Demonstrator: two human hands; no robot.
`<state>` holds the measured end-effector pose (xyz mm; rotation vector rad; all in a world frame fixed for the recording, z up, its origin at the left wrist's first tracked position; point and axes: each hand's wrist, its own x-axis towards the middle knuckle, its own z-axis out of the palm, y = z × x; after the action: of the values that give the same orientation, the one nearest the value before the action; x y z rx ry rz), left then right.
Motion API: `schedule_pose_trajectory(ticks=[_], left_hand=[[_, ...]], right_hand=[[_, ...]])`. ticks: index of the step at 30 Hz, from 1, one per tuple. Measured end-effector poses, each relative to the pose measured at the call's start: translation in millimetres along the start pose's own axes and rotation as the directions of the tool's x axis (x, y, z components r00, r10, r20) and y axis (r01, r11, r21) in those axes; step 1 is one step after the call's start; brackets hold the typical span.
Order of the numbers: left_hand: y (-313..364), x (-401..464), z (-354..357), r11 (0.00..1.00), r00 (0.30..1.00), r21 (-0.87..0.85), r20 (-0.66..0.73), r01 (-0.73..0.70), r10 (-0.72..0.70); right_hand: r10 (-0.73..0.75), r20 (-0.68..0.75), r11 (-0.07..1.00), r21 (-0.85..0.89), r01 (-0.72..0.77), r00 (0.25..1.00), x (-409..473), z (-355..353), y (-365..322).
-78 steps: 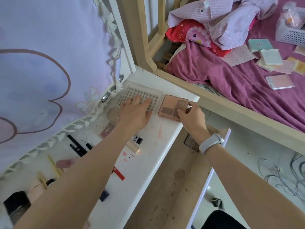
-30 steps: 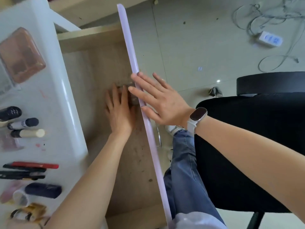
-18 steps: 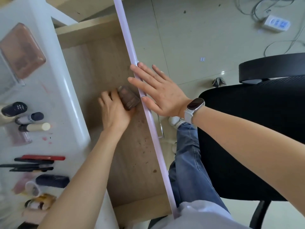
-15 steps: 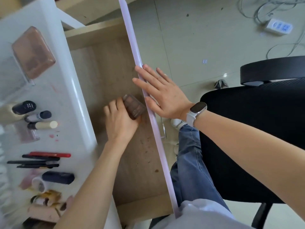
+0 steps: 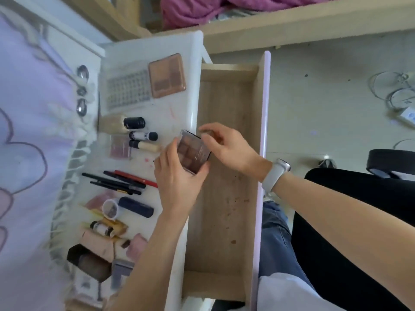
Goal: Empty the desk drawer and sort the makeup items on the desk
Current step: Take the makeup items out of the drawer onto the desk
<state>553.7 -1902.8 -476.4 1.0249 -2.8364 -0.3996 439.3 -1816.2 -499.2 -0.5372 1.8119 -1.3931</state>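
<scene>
Near end of the desk: a jumble of boxes, a dark open carton (image 5: 89, 261) and a pink pouch (image 5: 137, 244) lie crowded on the white desk (image 5: 179, 113), too blurred to name more closely.
A little further along: a small round pot (image 5: 110, 208) lies beside a dark navy tube (image 5: 135, 207), and just past them a row of black pencils (image 5: 112, 184) with one red pencil (image 5: 134, 177), all flat on the desk top.
Drawer: the wooden drawer (image 5: 226, 198) stands pulled out to the right of the desk, its floor bare but for brown specks.
Left hand: the left hand (image 5: 177, 178) is up over the desk's right edge, fingers and thumb curled round the near end of a small dark eyeshadow palette (image 5: 193, 153).
Palette: it is held in the air, tilted, right above the line where desk meets drawer.
Right hand: the right hand (image 5: 226, 147), a white wristband (image 5: 275, 176) on the wrist, reaches across the drawer and its curled fingertips pinch the palette's far corner.
Mid desk, left of the hands: three tubes with dark caps (image 5: 139, 134) lie side by side.
Far end: a larger peach palette (image 5: 167, 75) lies flat next to a clear gridded tray (image 5: 128, 89).
</scene>
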Motion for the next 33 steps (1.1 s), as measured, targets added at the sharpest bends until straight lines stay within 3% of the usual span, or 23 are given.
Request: schedule_pose_trajectory(ticks=[4, 7, 14, 19, 24, 29, 31, 33], left_hand=[[-11, 5, -2, 0.994, 0.995, -0.056, 0.014, 0.098, -0.098], [-17, 3, 0, 0.985, 0.988, -0.077, 0.013, 0.153, -0.153], [-34, -27, 19, 0.996, 0.999, 0.084, 0.033, 0.022, -0.024], [-35, -29, 21, 0.994, 0.998, 0.106, 0.062, 0.023, -0.03], [-36, -34, 23, 0.988, 0.992, 0.152, 0.127, -0.011, -0.008], [-32, -38, 23, 0.988, 0.983, 0.156, 0.178, 0.02, -0.048], [-31, -39, 23, 0.992, 0.982, 0.122, 0.181, 0.03, -0.052], [-32, -42, 22, 0.992, 0.983, 0.122, 0.181, 0.021, -0.043]], right_hand=[[-0.011, -0.032, 0.995, -0.095, 0.008, 0.999, 30, 17, -22], [-0.02, -0.137, 0.991, -0.132, 0.002, 0.99, 50, 16, -29], [-0.114, -0.12, 0.921, -0.385, 0.06, 0.986, 82, 18, -44], [-0.217, -0.054, 0.87, -0.464, 0.168, 0.975, 79, 23, -50], [-0.141, -0.218, 0.972, -0.215, 0.094, 0.966, 47, 6, -44], [-0.071, -0.49, 0.961, -0.267, -0.072, 0.869, -22, -11, 8], [0.124, -0.503, 0.946, -0.2, -0.255, 0.855, -47, -8, 27], [0.372, -0.408, 0.903, -0.047, -0.426, 0.834, -64, -1, 37]])
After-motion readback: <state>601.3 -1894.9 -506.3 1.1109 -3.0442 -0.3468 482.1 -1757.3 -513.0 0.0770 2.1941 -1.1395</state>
